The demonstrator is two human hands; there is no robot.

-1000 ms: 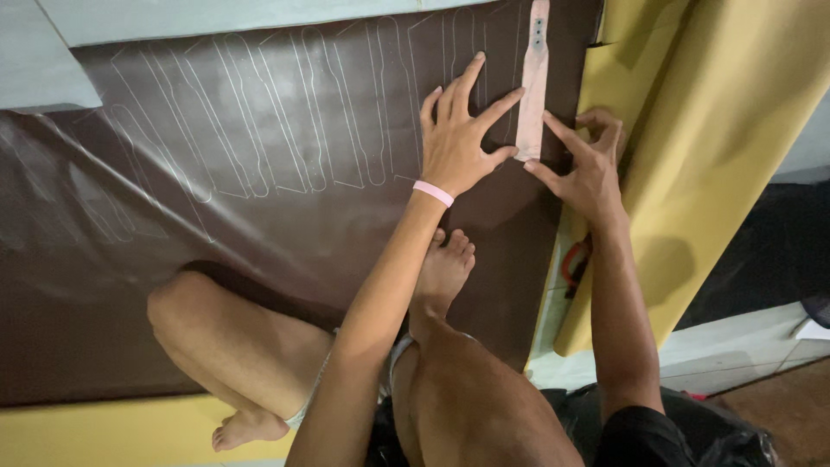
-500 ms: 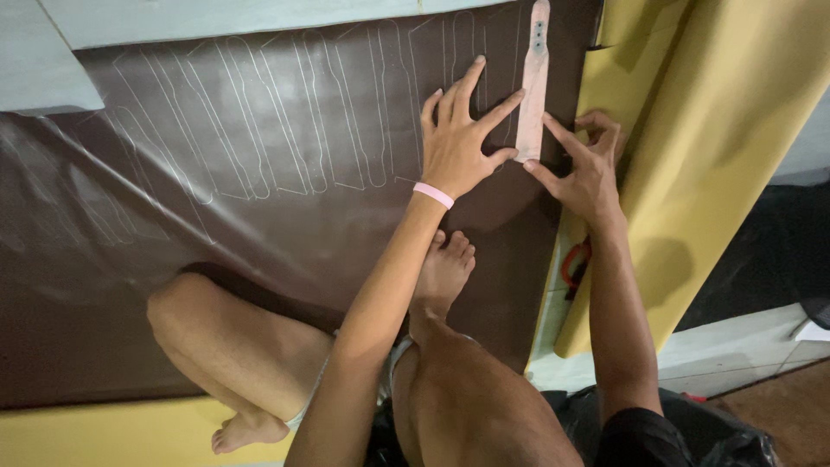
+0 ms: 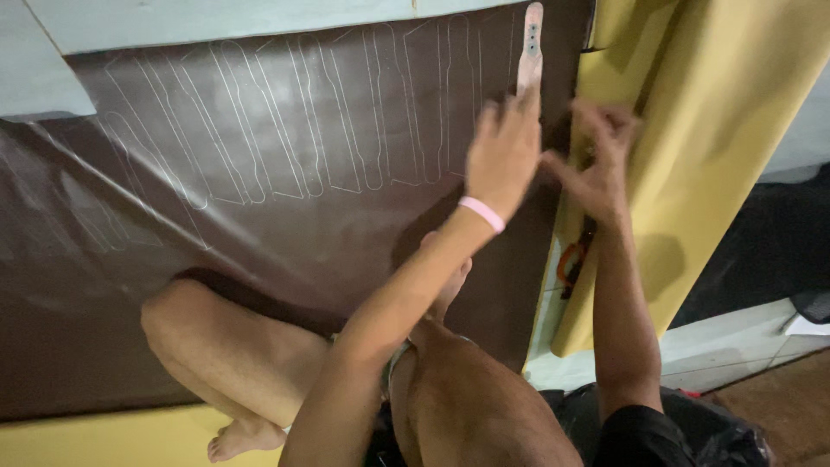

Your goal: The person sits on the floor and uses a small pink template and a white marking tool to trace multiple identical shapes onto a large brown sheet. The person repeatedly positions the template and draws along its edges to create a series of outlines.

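Note:
A brown leather-like sheet (image 3: 259, 259) lies spread out, with several long strap shapes traced on it in pale lines (image 3: 285, 130). A pale narrow template strip (image 3: 530, 43) lies at the sheet's upper right. My left hand (image 3: 501, 156), with a pink band on the wrist, is blurred and covers the strip's lower end with its fingers together. My right hand (image 3: 596, 164) is just to the right of it, also blurred, its fingertips pinched toward the strip's edge. Whether it holds anything is unclear.
A yellow sheet (image 3: 683, 156) hangs folded along the right side. An orange-handled tool (image 3: 569, 259) lies in the gap beside it. My bare knee (image 3: 199, 337) and foot (image 3: 242, 437) rest on the brown sheet. A pale board (image 3: 216, 22) runs along the top.
My left hand has slid to the right onto the strip, and its spread fingers have drawn together. My right hand has stayed beside the strip and is now blurred by motion.

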